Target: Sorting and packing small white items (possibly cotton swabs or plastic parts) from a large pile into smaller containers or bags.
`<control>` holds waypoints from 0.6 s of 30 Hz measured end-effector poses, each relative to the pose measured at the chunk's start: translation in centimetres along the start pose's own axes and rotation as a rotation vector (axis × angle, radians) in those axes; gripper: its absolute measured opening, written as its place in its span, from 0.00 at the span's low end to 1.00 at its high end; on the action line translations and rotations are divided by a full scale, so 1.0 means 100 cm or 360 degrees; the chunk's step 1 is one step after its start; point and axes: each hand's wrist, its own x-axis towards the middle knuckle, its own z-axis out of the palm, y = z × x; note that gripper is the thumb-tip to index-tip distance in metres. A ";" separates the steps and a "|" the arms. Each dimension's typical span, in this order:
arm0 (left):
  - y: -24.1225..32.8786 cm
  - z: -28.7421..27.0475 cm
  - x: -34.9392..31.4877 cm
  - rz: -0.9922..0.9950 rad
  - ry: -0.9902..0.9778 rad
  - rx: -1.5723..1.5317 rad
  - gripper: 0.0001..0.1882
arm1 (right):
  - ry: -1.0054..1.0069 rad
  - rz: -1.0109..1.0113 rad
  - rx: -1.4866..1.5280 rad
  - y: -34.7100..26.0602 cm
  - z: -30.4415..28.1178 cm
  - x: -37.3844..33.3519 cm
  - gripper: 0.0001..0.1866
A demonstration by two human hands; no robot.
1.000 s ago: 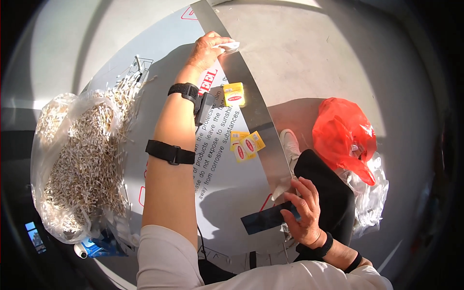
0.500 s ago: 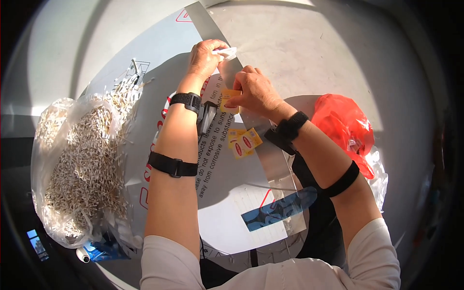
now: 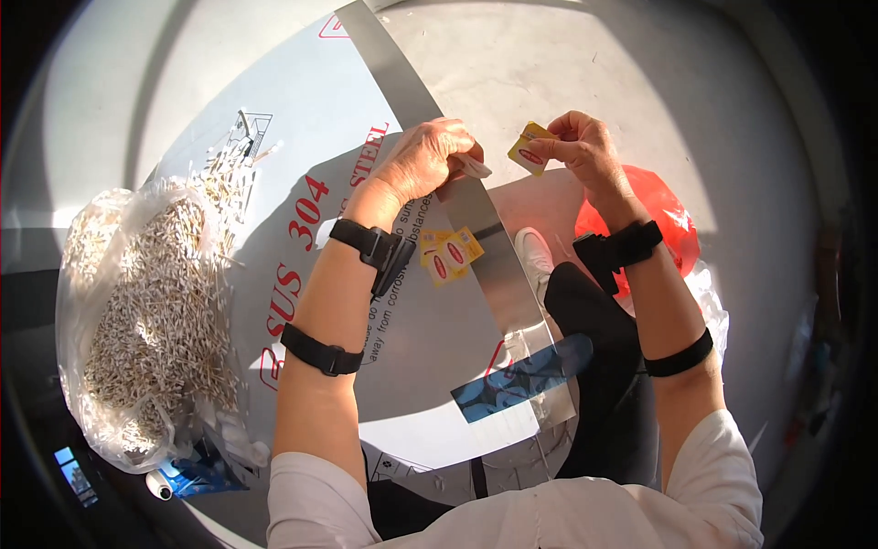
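Observation:
My left hand [image 3: 422, 157] is closed over the table's right edge, pinching a small white bundle [image 3: 474, 167] that sticks out below the fingers; its make-up is hard to tell. Farther right, beyond the edge, my right hand [image 3: 588, 154] grips a yellow printed card [image 3: 529, 150] between thumb and fingers, holding it in the air. Several more yellow cards [image 3: 450, 257] lie overlapping on the film-covered metal sheet [image 3: 402, 403], to the right of my left wrist. At the left, a clear plastic bag [image 3: 78, 302] lies open, heaped with cotton swabs [image 3: 165, 311].
Loose swabs [image 3: 236, 174] spill past the bag's far end. A blue patterned plastic strip [image 3: 512, 382] overhangs the near right edge. On the right lies a red plastic bag [image 3: 672, 224], partly behind my right forearm. My white shoe [image 3: 532, 256] shows below the edge.
My right hand has moved right, off the sheet, carrying the yellow card. My left hand has come nearer and to the right with the white bundle. The other cards stay lying on the sheet.

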 end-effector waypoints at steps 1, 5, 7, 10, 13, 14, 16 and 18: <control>0.008 0.001 -0.002 -0.0065 -0.0089 0.0097 0.11 | -0.0017 0.0007 0.0025 0.000 0.003 0.002 0.22; 0.009 -0.016 -0.036 -0.0192 -0.0111 0.0152 0.12 | -0.0243 -0.0061 -0.0041 -0.009 0.041 0.013 0.19; 0.002 -0.032 -0.062 -0.0182 0.0025 0.0149 0.13 | -0.0344 -0.0181 -0.0185 -0.013 0.065 0.020 0.17; 0.008 -0.037 -0.102 -0.0078 0.0112 0.0682 0.14 | -0.0492 -0.0273 -0.0398 -0.015 0.094 0.024 0.17; 0.027 -0.021 -0.139 -0.0165 0.0268 0.0691 0.13 | -0.0535 -0.0336 -0.0455 -0.012 0.103 0.021 0.14; 0.034 -0.011 -0.150 -0.0197 0.0357 0.0700 0.13 | -0.0304 -0.0707 -0.0624 -0.007 0.104 0.018 0.14; 0.052 0.008 -0.177 -0.0242 0.0447 0.0717 0.12 | -0.0076 -0.1081 -0.0777 -0.009 0.104 0.007 0.15; 0.071 0.032 -0.202 -0.0330 0.0528 0.0610 0.12 | -0.0146 -0.1008 -0.0809 -0.018 0.099 -0.015 0.17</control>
